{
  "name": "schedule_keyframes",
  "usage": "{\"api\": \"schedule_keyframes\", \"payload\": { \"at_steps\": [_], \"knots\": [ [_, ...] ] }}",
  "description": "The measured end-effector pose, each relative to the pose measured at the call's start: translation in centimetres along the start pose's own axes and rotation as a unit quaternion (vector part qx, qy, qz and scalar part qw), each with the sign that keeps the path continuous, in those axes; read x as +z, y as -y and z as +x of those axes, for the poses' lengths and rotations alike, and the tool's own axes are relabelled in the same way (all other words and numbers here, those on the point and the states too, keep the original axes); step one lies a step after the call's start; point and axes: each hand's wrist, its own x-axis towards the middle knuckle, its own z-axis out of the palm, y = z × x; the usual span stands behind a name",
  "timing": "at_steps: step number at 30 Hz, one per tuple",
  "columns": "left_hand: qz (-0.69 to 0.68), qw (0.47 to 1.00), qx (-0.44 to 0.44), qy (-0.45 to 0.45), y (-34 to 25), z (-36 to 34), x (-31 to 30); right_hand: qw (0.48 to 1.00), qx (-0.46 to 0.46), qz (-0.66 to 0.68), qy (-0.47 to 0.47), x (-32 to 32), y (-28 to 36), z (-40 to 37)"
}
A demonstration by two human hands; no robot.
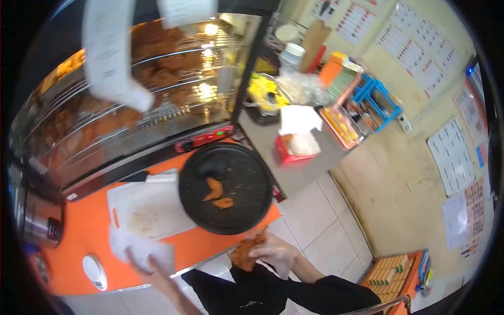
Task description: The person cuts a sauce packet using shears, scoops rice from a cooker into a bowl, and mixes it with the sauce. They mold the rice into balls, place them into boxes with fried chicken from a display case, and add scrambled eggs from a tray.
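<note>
A piece of brown fried food (244,253) is in my right hand (273,252), which wears a clear plastic glove and is closed round it, just below the black round pan (227,189). Two smaller fried pieces (214,190) lie in that pan. My left hand (146,265) holds a white paper sheet (140,249) over the orange counter, its fingers partly blurred. Above the paper lies a white cutting board (149,207) with crumbs, and a knife (149,178) rests along its top edge.
A lit display warmer (207,135) with fried food stands behind the board. On the grey side counter (262,142) are an open red and white box (296,147), a tray and bags. A white round scale (94,270) sits at lower left; a wooden-slatted box (391,273) at lower right.
</note>
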Motion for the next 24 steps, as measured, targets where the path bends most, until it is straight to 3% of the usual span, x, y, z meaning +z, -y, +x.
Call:
{"api": "schedule_keyframes", "payload": {
  "at_steps": [1,3,5,7,9,12,15,16,19,21,22,24],
  "knots": [
    [-0.006,0.998,-0.027,0.054,-1.1,-2.3,3.8,0.996,0.027,0.063,-0.053,-3.6,-0.1,-2.6],
    [-0.054,0.984,-0.039,0.168,-4.5,-6.7,11.5,0.986,-0.074,-0.008,-0.151,-12.4,-1.2,-4.4],
    [-0.022,0.946,-0.008,0.322,-6.3,-9.6,17.1,0.95,-0.154,-0.062,-0.263,-19.0,2.5,-4.6],
    [-0.009,0.895,0.102,0.434,-6.6,-11.4,23.0,0.889,-0.292,-0.077,-0.345,-22.2,8.9,-3.4],
    [0.046,0.847,0.123,0.516,-5.8,-12.6,28.6,0.781,-0.361,-0.291,-0.417,-28.5,12.8,0.6],
    [0.219,0.836,0.086,0.495,-4.4,-14.7,36.6,0.687,-0.527,-0.398,-0.302,-35.5,17.3,7.6],
    [0.238,0.876,0.07,0.415,-2.0,-15.5,43.4,0.617,-0.35,-0.678,-0.191,-38.9,18.3,10.0],
    [0.229,0.883,0.059,0.405,-1.7,-15.6,45.0,0.681,-0.312,-0.649,-0.136,-39.7,18.6,9.0],
    [0.259,0.873,0.011,0.413,-1.5,-15.5,48.1,0.869,-0.317,-0.377,-0.054,-42.5,20.5,7.7],
    [0.3,0.848,-0.061,0.432,-2.9,-15.8,49.2,0.883,-0.299,-0.344,-0.116,-44.5,21.0,6.8],
    [0.288,0.86,-0.042,0.419,-2.9,-16.1,49.5,0.883,-0.295,-0.335,-0.142,-45.3,21.9,6.8],
    [0.265,0.881,0.0,0.392,-2.1,-17.5,49.3,0.866,-0.19,-0.428,-0.174,-41.9,25.1,8.0]
  ]
}}
